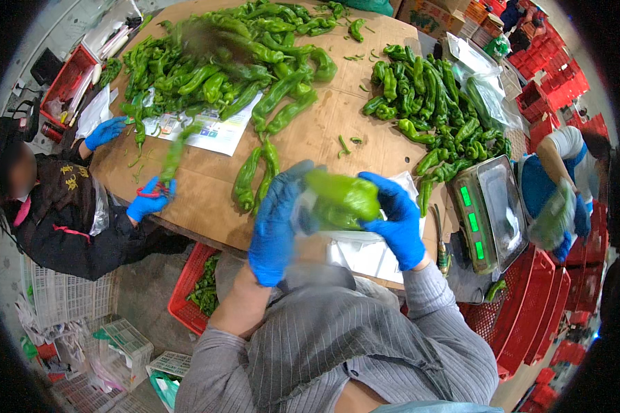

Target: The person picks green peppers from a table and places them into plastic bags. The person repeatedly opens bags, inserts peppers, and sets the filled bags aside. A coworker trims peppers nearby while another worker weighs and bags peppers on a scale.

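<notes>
Between my hands are large green peppers (343, 201), blurred by motion, held above the table's near edge. My left hand (279, 222), in a blue glove, grips them from the left, with some clear film at its palm. The blue-gloved right hand (395, 222) has its fingers and thumb on their right end. White plastic bags (364, 258) lie below on the table edge. Just beyond my left hand, a few long green peppers (248, 178) rest on the cardboard tabletop (315, 139).
A large pepper pile (212, 62) lies far left, another (429, 98) right. A digital scale (483, 214) stands right, beside a thin-bladed tool (442, 248). At left, a co-worker's gloved hand (152, 199) holds red-handled scissors and a pepper. A red crate (186, 289) sits below.
</notes>
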`<state>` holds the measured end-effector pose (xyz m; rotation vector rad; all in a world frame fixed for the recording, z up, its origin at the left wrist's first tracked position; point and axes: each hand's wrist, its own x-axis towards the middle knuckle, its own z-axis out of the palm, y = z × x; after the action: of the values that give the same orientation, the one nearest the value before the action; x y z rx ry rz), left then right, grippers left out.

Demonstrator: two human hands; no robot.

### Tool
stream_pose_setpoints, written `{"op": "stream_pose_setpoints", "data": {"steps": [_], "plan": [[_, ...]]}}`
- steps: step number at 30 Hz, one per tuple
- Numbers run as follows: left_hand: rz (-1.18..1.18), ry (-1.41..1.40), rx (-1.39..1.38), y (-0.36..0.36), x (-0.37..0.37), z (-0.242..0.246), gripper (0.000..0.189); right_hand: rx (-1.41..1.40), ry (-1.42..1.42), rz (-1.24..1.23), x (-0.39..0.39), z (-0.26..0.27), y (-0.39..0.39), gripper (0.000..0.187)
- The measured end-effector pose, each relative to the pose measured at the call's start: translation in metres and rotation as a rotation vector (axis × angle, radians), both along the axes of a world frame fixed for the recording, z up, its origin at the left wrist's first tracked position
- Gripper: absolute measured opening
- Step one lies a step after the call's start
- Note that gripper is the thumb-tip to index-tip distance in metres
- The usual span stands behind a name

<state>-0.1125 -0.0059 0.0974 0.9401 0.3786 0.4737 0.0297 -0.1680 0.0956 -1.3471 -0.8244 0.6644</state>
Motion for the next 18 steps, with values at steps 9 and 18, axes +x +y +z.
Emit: {"op": "stream_pose_setpoints", "data": {"steps": [9, 18], "plan": [[-0.309, 0.015, 0.269, 0.002, -0.024, 0.018, 0.051, -0.578, -0.419, 0.407, 0.013, 0.002, -0.017, 0.048], [-0.688, -0.129, 0.453, -0.028, -0.030, 0.025, 0.019, -0.155, -1.041, 0.527, 0.046, -0.064, 0.162, 0.037]]}}
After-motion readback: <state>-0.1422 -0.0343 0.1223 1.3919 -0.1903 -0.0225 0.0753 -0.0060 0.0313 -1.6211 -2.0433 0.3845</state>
